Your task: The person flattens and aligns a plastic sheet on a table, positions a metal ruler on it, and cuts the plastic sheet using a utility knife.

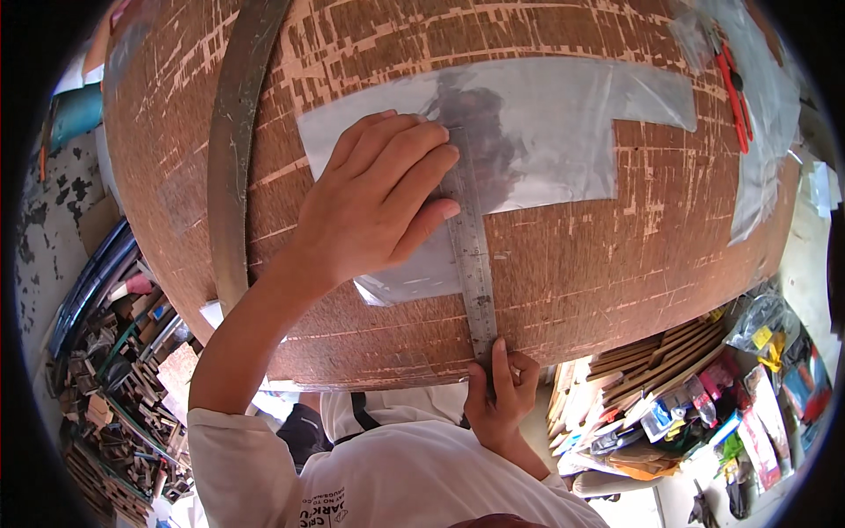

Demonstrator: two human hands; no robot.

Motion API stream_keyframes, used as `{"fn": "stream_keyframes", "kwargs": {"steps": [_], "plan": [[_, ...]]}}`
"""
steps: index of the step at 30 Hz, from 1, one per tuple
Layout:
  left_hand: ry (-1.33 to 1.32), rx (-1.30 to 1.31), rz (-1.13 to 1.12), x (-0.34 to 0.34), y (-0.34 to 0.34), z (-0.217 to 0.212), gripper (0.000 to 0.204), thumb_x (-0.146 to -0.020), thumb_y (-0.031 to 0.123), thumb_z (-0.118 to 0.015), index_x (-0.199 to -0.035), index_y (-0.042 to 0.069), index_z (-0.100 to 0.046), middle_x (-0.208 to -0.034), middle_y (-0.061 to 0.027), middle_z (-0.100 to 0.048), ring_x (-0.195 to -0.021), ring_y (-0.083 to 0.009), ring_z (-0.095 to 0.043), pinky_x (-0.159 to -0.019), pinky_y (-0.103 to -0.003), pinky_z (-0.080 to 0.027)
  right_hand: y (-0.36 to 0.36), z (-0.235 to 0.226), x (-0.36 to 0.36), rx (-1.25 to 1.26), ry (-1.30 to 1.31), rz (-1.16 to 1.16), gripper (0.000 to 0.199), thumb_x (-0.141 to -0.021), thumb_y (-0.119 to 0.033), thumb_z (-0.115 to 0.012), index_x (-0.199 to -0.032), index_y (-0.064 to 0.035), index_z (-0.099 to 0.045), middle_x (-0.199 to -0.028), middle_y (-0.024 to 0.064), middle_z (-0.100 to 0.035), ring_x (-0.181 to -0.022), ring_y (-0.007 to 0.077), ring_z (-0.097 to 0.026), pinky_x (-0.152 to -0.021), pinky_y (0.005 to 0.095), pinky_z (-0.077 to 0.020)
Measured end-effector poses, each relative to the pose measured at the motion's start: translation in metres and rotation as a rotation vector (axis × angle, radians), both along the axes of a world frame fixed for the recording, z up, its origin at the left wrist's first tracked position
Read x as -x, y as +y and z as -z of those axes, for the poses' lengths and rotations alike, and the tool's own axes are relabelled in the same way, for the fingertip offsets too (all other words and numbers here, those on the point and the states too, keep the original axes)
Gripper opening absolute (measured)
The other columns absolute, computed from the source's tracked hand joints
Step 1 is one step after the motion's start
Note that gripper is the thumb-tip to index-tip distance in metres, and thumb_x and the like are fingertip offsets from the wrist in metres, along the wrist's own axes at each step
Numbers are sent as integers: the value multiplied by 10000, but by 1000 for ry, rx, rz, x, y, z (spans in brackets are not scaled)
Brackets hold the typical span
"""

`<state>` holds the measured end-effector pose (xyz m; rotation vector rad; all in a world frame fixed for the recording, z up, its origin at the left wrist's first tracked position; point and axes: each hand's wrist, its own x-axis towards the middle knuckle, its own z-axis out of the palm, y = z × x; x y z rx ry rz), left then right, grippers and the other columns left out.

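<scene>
Fingers (pixel 414 163) of the left hand (pixel 374 207) lie flat and close together, pressing a steel ruler (pixel 471 238) down onto a thin grey sheet (pixel 546 123); the fingertips touch the ruler's left edge; the palm rests on the sheet. Fingers (pixel 499 361) of the right hand (pixel 500 394) are curled, pinching the ruler's near end just where it passes over the near edge of the worktop (pixel 616 255), thumb on top of the steel. The ruler runs from that near edge away across the sheet, roughly at a right angle to the edge; its far part lies under the left fingertips. The sheet, with a stepped outline, lies in the middle of the worn brown worktop, its surface scored with pale scratches. A long curved metal strip (pixel 233 150) lies on the worktop's left part, well apart from the ruler. Red-handled pliers (pixel 733 88) rest near the far right corner on a clear plastic film (pixel 761 150). Below the near right edge, wooden slats (pixel 656 356) and coloured packets (pixel 757 414) are piled on the floor; off the left edge lies a heap of scrap pieces (pixel 114 378).
</scene>
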<state>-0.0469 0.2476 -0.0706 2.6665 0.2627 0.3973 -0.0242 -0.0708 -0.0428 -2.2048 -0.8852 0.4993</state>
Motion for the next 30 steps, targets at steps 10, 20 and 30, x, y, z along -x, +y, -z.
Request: {"fn": "stream_keyframes", "kwargs": {"steps": [10, 20, 30], "plan": [[-8, -8, -6, -1, -1, 1, 515, -862, 314, -813, -1258, 21, -663, -1350, -141, -610, -1244, -375, -569, -1103, -522, -455, 0, 0, 0, -1, 0, 7, 564, -858, -25, -834, -1397, -38, -672, -1052, 152, -578, -667, 156, -611, -540, 277, -504], [-5, -6, -9, 1, 0, 3, 520, -851, 312, -824, -1254, 27, -664, -1342, -135, -613, -1239, -370, -573, -1088, -518, -462, 0, 2, 2, 10, -6, 5, 562, -848, -24, -835, -1388, -47, -680, -1039, 138, -589, -655, 154, -607, -522, 275, -497], [-11, -5, -6, -1, 1, 1, 520, -854, 324, -825, -1249, 27, -663, -1338, -132, -615, -1239, -373, -575, -1081, -513, -465, 1, 2, -2, -1, -32, -3, 550, -847, -32, -835, -1376, -42, -685, -1040, 143, -597, -651, 151, -602, -510, 272, -494]]}}
